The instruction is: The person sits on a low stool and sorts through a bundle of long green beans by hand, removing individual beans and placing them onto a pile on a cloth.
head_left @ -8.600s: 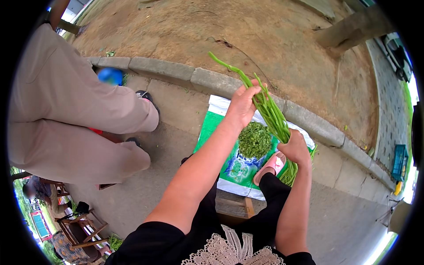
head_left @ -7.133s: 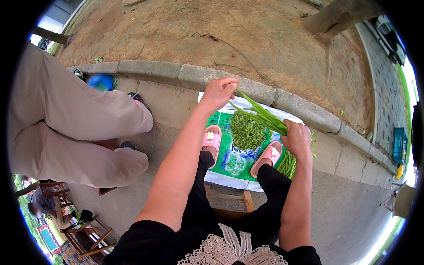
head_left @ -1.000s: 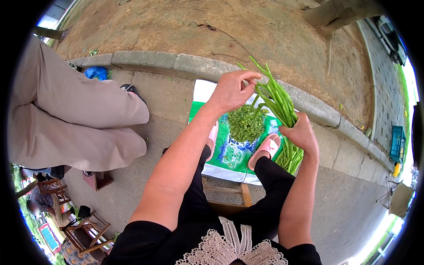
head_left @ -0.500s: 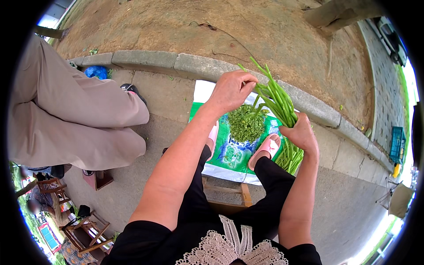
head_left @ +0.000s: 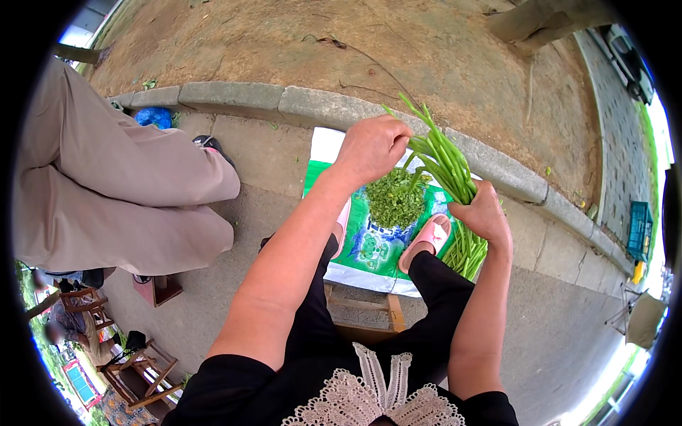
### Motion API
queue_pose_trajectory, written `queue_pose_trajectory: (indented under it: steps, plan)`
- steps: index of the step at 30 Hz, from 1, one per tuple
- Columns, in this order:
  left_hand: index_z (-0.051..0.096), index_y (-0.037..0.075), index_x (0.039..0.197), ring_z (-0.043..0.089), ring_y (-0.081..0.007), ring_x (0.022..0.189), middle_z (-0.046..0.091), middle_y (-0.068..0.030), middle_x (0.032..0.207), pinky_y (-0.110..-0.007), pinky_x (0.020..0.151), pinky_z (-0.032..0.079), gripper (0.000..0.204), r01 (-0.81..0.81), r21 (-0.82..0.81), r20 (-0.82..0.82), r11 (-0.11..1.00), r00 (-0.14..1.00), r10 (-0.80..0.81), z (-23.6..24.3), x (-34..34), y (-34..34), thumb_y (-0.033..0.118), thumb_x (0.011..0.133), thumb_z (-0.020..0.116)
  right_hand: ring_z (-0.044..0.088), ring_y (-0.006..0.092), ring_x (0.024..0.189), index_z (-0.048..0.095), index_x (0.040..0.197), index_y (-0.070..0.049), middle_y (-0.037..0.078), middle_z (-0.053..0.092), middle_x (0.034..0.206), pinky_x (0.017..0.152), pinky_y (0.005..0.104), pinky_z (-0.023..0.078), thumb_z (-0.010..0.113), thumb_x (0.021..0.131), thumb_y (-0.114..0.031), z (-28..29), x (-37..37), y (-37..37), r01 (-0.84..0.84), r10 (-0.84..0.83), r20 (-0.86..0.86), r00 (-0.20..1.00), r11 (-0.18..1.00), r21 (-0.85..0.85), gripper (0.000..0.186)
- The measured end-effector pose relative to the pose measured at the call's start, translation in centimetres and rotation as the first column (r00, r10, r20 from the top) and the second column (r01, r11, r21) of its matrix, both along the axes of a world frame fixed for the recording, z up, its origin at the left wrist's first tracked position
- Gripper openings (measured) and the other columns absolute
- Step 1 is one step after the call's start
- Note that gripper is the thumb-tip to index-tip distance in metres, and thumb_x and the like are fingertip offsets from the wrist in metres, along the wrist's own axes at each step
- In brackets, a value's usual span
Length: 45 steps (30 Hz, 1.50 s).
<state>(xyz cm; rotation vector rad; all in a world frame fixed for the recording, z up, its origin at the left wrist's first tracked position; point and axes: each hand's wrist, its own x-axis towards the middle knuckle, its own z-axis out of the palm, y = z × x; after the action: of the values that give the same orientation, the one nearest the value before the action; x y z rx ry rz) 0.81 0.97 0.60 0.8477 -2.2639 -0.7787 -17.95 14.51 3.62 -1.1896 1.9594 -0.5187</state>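
Observation:
My right hand [head_left: 477, 213] is wrapped round a bunch of long green stems [head_left: 447, 156], which fans up and to the left. At the upper part of the bunch my left hand [head_left: 376, 145] is closed, fingertips pinched on one of the stems. Below them, a green and white printed sack [head_left: 376, 268] is spread on the pavement, with a heap of small leaves [head_left: 393, 202] on it and more long stems [head_left: 467, 259] at its right. My feet, in pink slippers [head_left: 426, 238], rest on the sack.
Another person's legs [head_left: 128, 206] in beige trousers are at the left, near a blue bag [head_left: 154, 117]. A concrete kerb [head_left: 234, 98] borders bare soil with a tree trunk [head_left: 540, 25]. Wooden chairs [head_left: 142, 373] stand lower left; a teal crate [head_left: 639, 231] is far right.
Since the oldest frames, the bunch has fanned out and my left hand has shifted to a pinch near its top. Over the last second, my left fingers have curled in slightly.

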Motion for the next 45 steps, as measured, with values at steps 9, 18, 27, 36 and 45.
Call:
queue_pose_trajectory:
  steps: [9,18,27,36,45]
  plan:
    - [0.064,0.004,0.077,0.059,-0.0183,0.056,0.062,-0.0081,0.068,-0.03,0.053,0.046,0.01,-0.232,0.187,-0.065,0.955,0.967,0.248,0.1,-1.0,0.4,0.009,0.072,0.057,0.054,0.0156,0.056,0.058,0.081,0.005,0.011,0.056,0.059,0.056,0.0324,0.044,0.06,0.061,-0.01,0.3,0.4,-0.1,-0.02,0.021,0.037,0.999,1.0,-0.023,0.025]
    - [0.064,0.0,0.075,0.053,-0.0058,0.052,0.059,-0.001,0.06,-0.022,0.047,0.042,0.015,-0.214,0.54,-0.066,0.814,0.953,0.294,-0.2,1.1,-1.8,0.016,0.076,0.064,0.053,0.0126,0.058,0.058,0.082,0.006,0.007,0.057,0.062,0.057,0.0294,0.044,0.061,0.062,-0.01,0.9,-0.6,0.3,0.062,-0.058,0.105,0.993,0.998,-0.033,0.026]
    - [0.066,0.002,0.084,0.047,-0.0033,0.055,0.057,0.0011,0.063,-0.022,0.049,0.04,0.015,-0.017,0.556,-0.076,0.831,0.994,0.072,1.7,0.2,-0.1,0.015,0.076,0.067,0.051,0.0109,0.054,0.056,0.077,0.006,0.006,0.054,0.059,0.053,0.0293,0.042,0.06,0.062,-0.008,0.5,-0.6,0.3,0.047,-0.042,0.12,0.992,0.998,-0.044,0.021]
    - [0.066,0.005,0.089,0.055,-0.0162,0.06,0.06,-0.0054,0.069,-0.029,0.056,0.044,0.018,0.035,0.377,-0.106,0.925,0.994,0.005,0.8,-0.6,0.4,0.014,0.074,0.064,0.051,0.0115,0.052,0.055,0.074,0.004,0.006,0.052,0.056,0.051,0.0305,0.042,0.06,0.063,-0.008,-0.1,-0.2,0.3,0.025,-0.018,0.106,0.994,0.998,-0.062,0.018]
    - [0.066,0.005,0.086,0.056,-0.0179,0.06,0.06,-0.0077,0.071,-0.03,0.055,0.045,0.014,0.042,0.217,-0.053,0.975,0.998,-0.031,0.5,-0.6,0.5,0.011,0.074,0.064,0.052,0.0138,0.052,0.058,0.079,0.005,0.009,0.055,0.057,0.052,0.0319,0.043,0.061,0.062,-0.009,-0.3,-0.1,0.2,-0.005,0.007,0.066,0.998,0.999,-0.032,0.022]
